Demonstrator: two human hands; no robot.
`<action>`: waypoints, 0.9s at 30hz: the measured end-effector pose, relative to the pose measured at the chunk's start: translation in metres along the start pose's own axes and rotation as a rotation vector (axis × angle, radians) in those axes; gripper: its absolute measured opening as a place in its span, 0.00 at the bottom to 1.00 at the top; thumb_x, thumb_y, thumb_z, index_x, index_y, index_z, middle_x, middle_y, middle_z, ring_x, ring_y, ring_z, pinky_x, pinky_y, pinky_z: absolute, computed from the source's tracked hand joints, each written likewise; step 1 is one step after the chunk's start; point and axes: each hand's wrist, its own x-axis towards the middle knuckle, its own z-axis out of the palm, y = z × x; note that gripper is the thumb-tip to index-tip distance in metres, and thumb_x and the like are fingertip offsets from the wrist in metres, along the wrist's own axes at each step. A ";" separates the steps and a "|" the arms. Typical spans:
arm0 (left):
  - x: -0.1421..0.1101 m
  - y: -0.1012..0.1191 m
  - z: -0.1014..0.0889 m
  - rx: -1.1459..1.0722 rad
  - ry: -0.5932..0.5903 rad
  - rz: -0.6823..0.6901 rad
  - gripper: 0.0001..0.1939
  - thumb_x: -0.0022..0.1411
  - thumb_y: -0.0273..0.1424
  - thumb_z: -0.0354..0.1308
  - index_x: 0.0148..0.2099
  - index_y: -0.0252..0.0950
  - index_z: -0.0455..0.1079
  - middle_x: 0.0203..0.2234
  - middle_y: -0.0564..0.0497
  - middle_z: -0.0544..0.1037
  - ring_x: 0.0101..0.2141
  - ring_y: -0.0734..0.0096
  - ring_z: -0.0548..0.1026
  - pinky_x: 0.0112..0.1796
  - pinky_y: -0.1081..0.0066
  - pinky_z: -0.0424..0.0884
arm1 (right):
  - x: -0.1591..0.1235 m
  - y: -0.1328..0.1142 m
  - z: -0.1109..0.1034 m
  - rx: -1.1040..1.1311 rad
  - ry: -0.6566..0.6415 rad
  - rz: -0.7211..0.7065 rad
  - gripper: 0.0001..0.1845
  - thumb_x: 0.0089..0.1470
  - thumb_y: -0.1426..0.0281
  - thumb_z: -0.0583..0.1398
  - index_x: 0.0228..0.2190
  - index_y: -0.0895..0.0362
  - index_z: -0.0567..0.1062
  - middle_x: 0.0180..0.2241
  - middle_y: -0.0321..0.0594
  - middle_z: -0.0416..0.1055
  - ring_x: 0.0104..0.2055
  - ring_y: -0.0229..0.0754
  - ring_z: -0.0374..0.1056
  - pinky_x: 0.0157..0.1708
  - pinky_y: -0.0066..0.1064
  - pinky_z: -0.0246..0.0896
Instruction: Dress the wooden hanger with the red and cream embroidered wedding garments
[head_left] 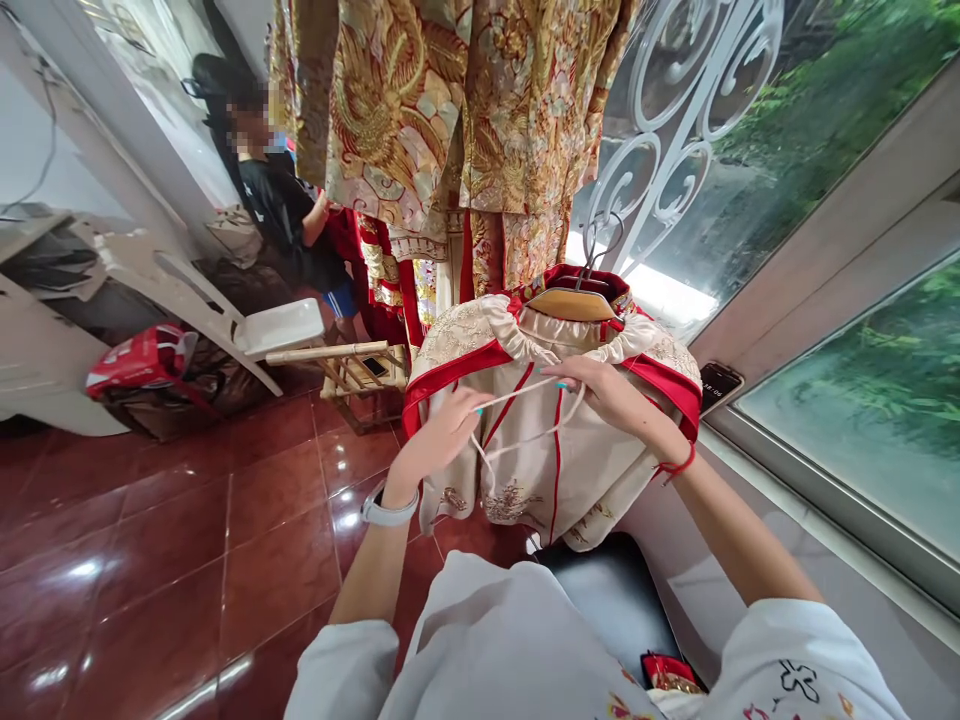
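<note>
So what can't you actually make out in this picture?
All in the head view:
- Tops of the gold robes: cut off by the top edge.
- Face of the person in black: blurred.
- Where the cord runs under the left hand and right hand: hidden by fingers.
- Rest of the red-and-gold cloth: hidden by the white shirt.
- Lettering on the red bag: too small.

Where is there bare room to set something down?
The tiled floor between the red bag and the watch; the white chair, on its seat, beside the bamboo stand; the black seat between jacket and white shirt. It is crowded where the left hand and right hand hold the cord, and beyond, where embroidered garments hang.
</note>
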 end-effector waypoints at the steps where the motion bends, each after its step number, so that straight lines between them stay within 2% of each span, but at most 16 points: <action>1: 0.006 0.000 -0.003 0.049 0.065 0.036 0.24 0.65 0.29 0.46 0.62 0.39 0.66 0.58 0.42 0.69 0.59 0.57 0.67 0.61 0.54 0.62 | -0.001 0.000 -0.005 0.063 0.031 -0.005 0.20 0.70 0.64 0.48 0.45 0.54 0.79 0.37 0.45 0.76 0.37 0.44 0.71 0.37 0.34 0.64; 3: 0.025 0.010 -0.004 0.078 0.132 0.184 0.30 0.63 0.28 0.50 0.67 0.40 0.59 0.64 0.42 0.64 0.65 0.56 0.60 0.65 0.53 0.56 | -0.001 -0.001 -0.015 0.073 0.070 -0.050 0.19 0.69 0.64 0.51 0.42 0.54 0.80 0.34 0.44 0.76 0.35 0.42 0.71 0.34 0.33 0.64; 4: 0.038 0.018 -0.002 0.056 0.135 0.273 0.30 0.64 0.28 0.51 0.68 0.40 0.59 0.64 0.42 0.64 0.65 0.57 0.59 0.66 0.55 0.55 | 0.000 -0.003 -0.019 0.027 0.083 -0.077 0.18 0.69 0.64 0.51 0.41 0.54 0.80 0.34 0.45 0.76 0.35 0.42 0.71 0.35 0.33 0.65; 6: 0.068 0.035 0.002 -0.009 0.097 0.395 0.23 0.68 0.31 0.48 0.63 0.40 0.65 0.59 0.43 0.71 0.60 0.58 0.65 0.63 0.57 0.58 | 0.001 -0.008 -0.026 -0.117 0.099 -0.115 0.17 0.69 0.65 0.51 0.42 0.53 0.80 0.37 0.46 0.78 0.38 0.44 0.72 0.38 0.36 0.66; 8: 0.097 0.048 0.005 -0.061 0.028 0.389 0.20 0.71 0.34 0.43 0.54 0.37 0.73 0.45 0.44 0.78 0.49 0.59 0.74 0.56 0.59 0.65 | 0.000 -0.013 -0.031 -0.259 0.111 -0.132 0.17 0.70 0.68 0.50 0.44 0.51 0.79 0.41 0.46 0.79 0.41 0.44 0.73 0.41 0.39 0.67; 11: 0.127 0.055 0.004 -0.162 -0.126 0.292 0.22 0.72 0.39 0.44 0.40 0.35 0.77 0.29 0.49 0.78 0.35 0.64 0.75 0.44 0.64 0.70 | -0.006 -0.017 -0.033 -0.360 0.148 -0.163 0.17 0.70 0.70 0.50 0.42 0.50 0.79 0.42 0.45 0.79 0.41 0.43 0.74 0.40 0.39 0.69; 13: 0.134 0.055 0.003 -0.242 -0.196 0.257 0.19 0.69 0.41 0.50 0.35 0.35 0.77 0.28 0.50 0.77 0.33 0.65 0.74 0.41 0.66 0.70 | -0.012 -0.017 -0.031 -0.360 0.175 -0.179 0.17 0.69 0.70 0.50 0.40 0.50 0.79 0.40 0.45 0.79 0.40 0.44 0.74 0.40 0.39 0.71; 15: 0.134 0.056 0.003 -0.298 -0.225 0.250 0.14 0.65 0.39 0.56 0.34 0.36 0.77 0.30 0.50 0.79 0.36 0.66 0.75 0.42 0.67 0.71 | -0.018 -0.015 -0.027 -0.329 0.184 -0.188 0.18 0.69 0.71 0.49 0.39 0.51 0.78 0.39 0.46 0.79 0.41 0.44 0.74 0.42 0.40 0.72; 18: 0.126 0.059 0.007 -0.448 -0.200 0.245 0.10 0.64 0.32 0.56 0.41 0.37 0.78 0.37 0.48 0.81 0.42 0.66 0.77 0.48 0.65 0.71 | -0.026 -0.013 -0.018 -0.270 0.204 -0.174 0.16 0.68 0.71 0.50 0.39 0.51 0.78 0.39 0.46 0.79 0.40 0.45 0.74 0.40 0.40 0.72; 20: 0.118 0.061 0.008 -0.575 -0.101 0.234 0.13 0.66 0.31 0.52 0.47 0.36 0.76 0.40 0.46 0.81 0.45 0.65 0.78 0.50 0.62 0.71 | -0.032 -0.013 -0.010 -0.195 0.249 -0.140 0.14 0.68 0.70 0.52 0.41 0.52 0.78 0.39 0.47 0.79 0.40 0.45 0.75 0.39 0.39 0.72; 22: 0.103 0.057 0.002 -0.628 0.109 0.213 0.16 0.70 0.33 0.48 0.51 0.37 0.74 0.41 0.45 0.80 0.44 0.64 0.78 0.49 0.59 0.72 | -0.041 -0.011 -0.004 -0.069 0.266 -0.081 0.13 0.67 0.70 0.53 0.43 0.53 0.78 0.39 0.46 0.79 0.40 0.45 0.75 0.38 0.37 0.71; 24: 0.080 0.043 -0.016 -0.616 0.374 0.184 0.17 0.72 0.36 0.44 0.51 0.40 0.73 0.40 0.45 0.78 0.42 0.63 0.77 0.46 0.57 0.73 | -0.053 -0.004 -0.003 0.054 0.242 0.015 0.15 0.66 0.71 0.52 0.43 0.53 0.79 0.37 0.45 0.79 0.39 0.44 0.76 0.37 0.36 0.71; 27: 0.033 0.002 -0.053 -0.713 0.700 0.148 0.13 0.71 0.37 0.45 0.45 0.46 0.72 0.33 0.50 0.72 0.31 0.68 0.71 0.39 0.60 0.73 | -0.072 0.017 -0.013 0.094 0.253 0.170 0.17 0.64 0.73 0.51 0.38 0.54 0.79 0.36 0.44 0.79 0.39 0.45 0.76 0.38 0.37 0.71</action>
